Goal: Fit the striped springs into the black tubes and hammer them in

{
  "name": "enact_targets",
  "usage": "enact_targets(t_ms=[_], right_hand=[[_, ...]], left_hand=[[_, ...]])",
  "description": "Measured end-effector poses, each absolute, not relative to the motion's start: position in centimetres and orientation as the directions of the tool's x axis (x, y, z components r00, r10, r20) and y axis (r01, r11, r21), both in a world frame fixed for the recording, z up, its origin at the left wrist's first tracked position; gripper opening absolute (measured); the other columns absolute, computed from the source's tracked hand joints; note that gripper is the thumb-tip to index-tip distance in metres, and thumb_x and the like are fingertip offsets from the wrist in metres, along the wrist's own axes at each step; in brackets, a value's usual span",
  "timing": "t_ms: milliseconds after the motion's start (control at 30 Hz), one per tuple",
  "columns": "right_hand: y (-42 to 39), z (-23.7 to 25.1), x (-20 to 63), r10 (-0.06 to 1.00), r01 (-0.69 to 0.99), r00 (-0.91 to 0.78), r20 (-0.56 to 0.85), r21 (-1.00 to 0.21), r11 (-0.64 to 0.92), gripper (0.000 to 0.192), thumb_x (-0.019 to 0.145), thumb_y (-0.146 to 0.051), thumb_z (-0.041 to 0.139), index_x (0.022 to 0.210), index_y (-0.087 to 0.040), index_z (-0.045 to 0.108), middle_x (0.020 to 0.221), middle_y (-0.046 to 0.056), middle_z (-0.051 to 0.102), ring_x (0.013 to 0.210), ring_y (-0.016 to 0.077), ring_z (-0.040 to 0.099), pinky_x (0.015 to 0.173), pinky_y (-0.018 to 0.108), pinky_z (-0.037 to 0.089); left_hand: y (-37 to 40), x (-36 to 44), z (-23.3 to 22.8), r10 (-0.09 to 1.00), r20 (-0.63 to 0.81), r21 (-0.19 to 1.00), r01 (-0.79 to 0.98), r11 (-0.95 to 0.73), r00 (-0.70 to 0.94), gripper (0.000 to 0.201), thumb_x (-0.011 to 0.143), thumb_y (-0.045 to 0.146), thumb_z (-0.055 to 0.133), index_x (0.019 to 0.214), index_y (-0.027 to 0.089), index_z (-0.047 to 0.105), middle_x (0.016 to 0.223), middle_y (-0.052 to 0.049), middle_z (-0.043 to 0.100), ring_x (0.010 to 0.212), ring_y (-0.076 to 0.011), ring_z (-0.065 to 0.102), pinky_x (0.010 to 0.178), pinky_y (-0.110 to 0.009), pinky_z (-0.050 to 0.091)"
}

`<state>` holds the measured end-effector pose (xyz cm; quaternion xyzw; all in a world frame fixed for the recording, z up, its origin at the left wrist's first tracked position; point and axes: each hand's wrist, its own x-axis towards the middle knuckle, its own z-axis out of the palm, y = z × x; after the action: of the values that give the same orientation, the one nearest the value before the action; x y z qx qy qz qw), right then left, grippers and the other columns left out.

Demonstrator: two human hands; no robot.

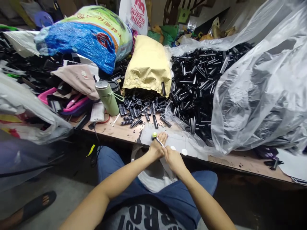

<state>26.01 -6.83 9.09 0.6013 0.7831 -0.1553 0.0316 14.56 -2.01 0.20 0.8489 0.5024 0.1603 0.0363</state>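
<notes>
My left hand is closed low over the front edge of the table. Its fingers curl around a small black piece, mostly hidden, whose dark end shows past the fingertips. Just beside these fingers is a round yellow-green end; what it belongs to I cannot tell. A thin metal rod slants from near it toward my right hand, which is closed on the rod's near end. Both hands touch above a pale grey sheet. Beyond them lie a black tube and several ridged black-and-white rollers.
A yellow sack spills rollers onto the table. At right, black tubes are heaped in clear plastic. A green tumbler, white power bank and pink basket stand left. White discs lie near the edge.
</notes>
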Motion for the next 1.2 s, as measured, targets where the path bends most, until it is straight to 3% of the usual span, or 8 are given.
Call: enact_targets(t_ms=[167, 433, 600, 800, 900, 1000, 1100, 1200], right_hand=[[-5.6, 9.2, 30.8, 0.984, 0.987, -0.119, -0.136, -0.126, 0.102, 0.038, 0.101, -0.043, 0.025, 0.092, -0.021, 0.055, 0.074, 0.006, 0.070, 0.067, 0.0212, 0.067, 0.057, 0.027, 0.033], [-2.2, 6.7, 36.5, 0.998, 0.996, -0.057, 0.013, -0.075, 0.058, 0.036, 0.097, -0.046, 0.039, 0.095, -0.018, 0.061, 0.097, 0.010, 0.068, 0.092, 0.0245, 0.063, 0.073, 0.031, 0.042], [1.0, 7.6, 33.4, 0.971, 0.952, -0.173, 0.162, -0.227, 0.207, 0.031, 0.096, -0.039, 0.042, 0.097, -0.017, 0.064, 0.099, 0.009, 0.067, 0.095, 0.0214, 0.061, 0.082, 0.029, 0.043], [6.7, 7.6, 28.4, 0.989, 0.967, -0.149, -0.004, -0.207, 0.145, 0.027, 0.089, -0.033, 0.056, 0.102, -0.011, 0.066, 0.105, 0.017, 0.066, 0.100, 0.0262, 0.061, 0.082, 0.032, 0.045], [7.9, 7.3, 27.4, 0.984, 0.951, -0.175, -0.036, -0.264, 0.159, 0.025, 0.086, -0.033, 0.060, 0.094, -0.012, 0.070, 0.098, 0.015, 0.069, 0.094, 0.0243, 0.062, 0.079, 0.030, 0.045], [6.5, 7.0, 26.5, 0.956, 0.870, -0.290, -0.031, -0.424, 0.250, 0.027, 0.089, -0.039, 0.055, 0.090, -0.017, 0.071, 0.085, 0.005, 0.070, 0.079, 0.0170, 0.063, 0.070, 0.025, 0.044], [4.8, 6.9, 25.4, 0.899, 0.688, -0.433, 0.064, -0.620, 0.376, 0.029, 0.089, -0.043, 0.056, 0.090, -0.018, 0.070, 0.079, 0.002, 0.069, 0.069, 0.0146, 0.059, 0.064, 0.024, 0.044], [5.8, 7.5, 25.1, 0.917, 0.733, -0.322, 0.236, -0.551, 0.399, 0.029, 0.092, -0.041, 0.053, 0.103, -0.018, 0.066, 0.098, 0.008, 0.067, 0.085, 0.0189, 0.059, 0.072, 0.028, 0.046]], left_hand=[[-1.9, 14.2, 2.6, 0.921, 0.199, 0.306, 0.872, -0.383, 0.335, 0.040, 0.089, 0.010, 0.036, 0.126, 0.011, 0.053, 0.100, -0.016, 0.063, 0.098, -0.0260, 0.058, 0.082, -0.039, 0.047], [-10.3, 14.5, 1.9, 0.756, 0.143, 0.366, 0.676, -0.640, 0.638, 0.034, 0.090, 0.023, 0.049, 0.124, 0.016, 0.052, 0.108, -0.012, 0.059, 0.097, -0.0238, 0.055, 0.078, -0.035, 0.049], [1.1, 13.7, 5.4, 0.966, 0.097, 0.373, 0.891, -0.257, 0.238, 0.029, 0.091, 0.011, 0.036, 0.109, 0.009, 0.059, 0.102, -0.017, 0.060, 0.097, -0.0252, 0.056, 0.083, -0.037, 0.047], [9.3, 12.4, 6.7, 0.991, 0.128, 0.512, 0.853, -0.100, 0.039, 0.027, 0.083, 0.004, 0.043, 0.103, 0.007, 0.060, 0.104, -0.020, 0.061, 0.105, -0.0296, 0.056, 0.092, -0.042, 0.042], [8.2, 11.6, 5.9, 0.987, 0.144, 0.792, 0.607, -0.071, -0.072, 0.020, 0.085, 0.012, 0.050, 0.103, 0.011, 0.060, 0.098, -0.015, 0.063, 0.101, -0.0264, 0.058, 0.094, -0.041, 0.042], [6.6, 10.8, 5.5, 0.959, -0.017, 0.997, 0.069, 0.038, -0.283, 0.023, 0.085, 0.029, 0.059, 0.105, 0.016, 0.057, 0.088, -0.007, 0.063, 0.084, -0.0196, 0.062, 0.083, -0.034, 0.048], [5.7, 10.3, 5.6, 0.929, -0.184, 0.900, -0.434, 0.029, -0.320, 0.027, 0.087, 0.042, 0.058, 0.096, 0.017, 0.055, 0.075, -0.001, 0.059, 0.065, -0.0133, 0.060, 0.068, -0.028, 0.050], [5.2, 9.4, 6.2, 0.927, -0.233, 0.756, -0.655, -0.019, -0.295, 0.026, 0.089, 0.042, 0.056, 0.092, 0.016, 0.054, 0.066, 0.001, 0.056, 0.057, -0.0115, 0.058, 0.061, -0.025, 0.050]])
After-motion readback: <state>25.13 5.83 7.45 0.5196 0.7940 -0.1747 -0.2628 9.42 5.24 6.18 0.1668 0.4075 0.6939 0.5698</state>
